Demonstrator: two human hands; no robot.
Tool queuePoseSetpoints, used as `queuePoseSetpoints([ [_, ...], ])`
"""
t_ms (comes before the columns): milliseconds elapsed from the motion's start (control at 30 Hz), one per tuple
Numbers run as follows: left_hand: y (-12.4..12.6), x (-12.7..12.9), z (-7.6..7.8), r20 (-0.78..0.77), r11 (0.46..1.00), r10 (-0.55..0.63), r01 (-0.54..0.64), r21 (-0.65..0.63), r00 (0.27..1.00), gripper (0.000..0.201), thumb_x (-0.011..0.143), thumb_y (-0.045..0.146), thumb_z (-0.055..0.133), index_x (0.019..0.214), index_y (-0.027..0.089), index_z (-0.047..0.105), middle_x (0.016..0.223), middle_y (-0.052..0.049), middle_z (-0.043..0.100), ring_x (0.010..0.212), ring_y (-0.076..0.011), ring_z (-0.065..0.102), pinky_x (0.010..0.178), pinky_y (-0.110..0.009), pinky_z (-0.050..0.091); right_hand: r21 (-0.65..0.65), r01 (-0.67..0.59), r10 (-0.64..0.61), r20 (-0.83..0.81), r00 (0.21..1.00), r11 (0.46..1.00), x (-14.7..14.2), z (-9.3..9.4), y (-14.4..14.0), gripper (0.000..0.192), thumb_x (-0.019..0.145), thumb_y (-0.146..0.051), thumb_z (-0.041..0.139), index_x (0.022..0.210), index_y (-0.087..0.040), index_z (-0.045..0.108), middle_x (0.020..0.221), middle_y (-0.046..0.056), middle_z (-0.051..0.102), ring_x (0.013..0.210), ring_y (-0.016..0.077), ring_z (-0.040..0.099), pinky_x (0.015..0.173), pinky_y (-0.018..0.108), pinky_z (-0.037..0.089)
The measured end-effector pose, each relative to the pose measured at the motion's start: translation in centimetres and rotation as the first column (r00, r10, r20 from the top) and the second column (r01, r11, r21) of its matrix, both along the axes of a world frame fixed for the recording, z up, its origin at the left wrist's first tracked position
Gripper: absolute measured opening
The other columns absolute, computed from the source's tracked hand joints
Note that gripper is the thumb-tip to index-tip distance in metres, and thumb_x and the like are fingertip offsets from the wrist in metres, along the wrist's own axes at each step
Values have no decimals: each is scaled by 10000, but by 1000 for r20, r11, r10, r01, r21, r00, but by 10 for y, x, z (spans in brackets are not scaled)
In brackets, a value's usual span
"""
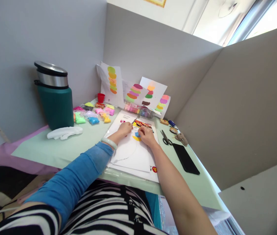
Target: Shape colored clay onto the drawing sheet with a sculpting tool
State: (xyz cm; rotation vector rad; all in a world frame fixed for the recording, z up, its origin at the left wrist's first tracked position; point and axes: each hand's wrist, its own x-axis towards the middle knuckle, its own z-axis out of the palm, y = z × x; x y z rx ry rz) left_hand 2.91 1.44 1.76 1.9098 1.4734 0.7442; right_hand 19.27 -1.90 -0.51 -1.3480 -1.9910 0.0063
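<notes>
My left hand (125,128) is closed around a thin grey tool (135,119) whose tip points up and away; its kind is too small to tell. Fingers bent together, my right hand (146,135) touches the edge of a small blue clay-like piece (137,134) on the white paper (128,151). Anything between those fingertips is hidden. Directly below the blue piece lies a yellow one (136,138). A thin drawn line curves down the sheet to a small sketched shape near its lower left. The sheet rests on a larger printed pad.
Small bags of coloured clay (93,120) and a red cup (101,97) stand back left, near a green bottle (56,101) and white glove-like item (64,133). Scissors (166,138) and a black phone-like slab (185,159) lie right. Painted sheets (135,92) lean behind; grey partitions surround the table.
</notes>
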Motion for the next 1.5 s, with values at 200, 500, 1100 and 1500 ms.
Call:
queuePoseSetpoints([
  [200, 0, 0, 0, -4, 1000, -3, 3, 1, 1000, 318, 823, 261, 373, 901, 113, 644, 647, -52, 631, 367, -101, 461, 418, -222, 347, -46, 10, -9, 9, 1000, 999, -2, 2, -3, 142, 763, -201, 440, 744, -197, 581, 691, -1, 605, 649, 140, 518, 637, 239, 368],
  [500, 2, 1, -2, -12, 1000, 6, -6, 6, 1000, 327, 826, 266, 364, 893, 112, 644, 679, -61, 642, 362, -96, 456, 416, -223, 342, -13, 140, -140, -152, 978, 990, 1, 1, -2, 171, 782, -261, 437, 778, -195, 595, 746, 14, 644, 687, 150, 549, 657, 249, 396],
  [1100, 5, 1, -6, -14, 1000, 7, -6, 13, 1000, 332, 834, 276, 362, 897, 120, 648, 672, -54, 636, 380, -98, 470, 429, -219, 354, -36, 215, -217, -186, 958, 976, 4, -6, 4, 193, 773, -280, 453, 805, -214, 632, 821, 11, 664, 747, 155, 569, 683, 252, 421],
  [1500, 5, 1, -5, -4, 1000, 10, -10, 7, 1000, 319, 831, 269, 374, 888, 119, 650, 643, -51, 627, 379, -99, 465, 420, -218, 342, -46, 217, -221, -125, 967, 975, 6, -9, 7, 191, 784, -274, 460, 829, -219, 637, 835, 8, 665, 750, 148, 571, 700, 252, 416],
])
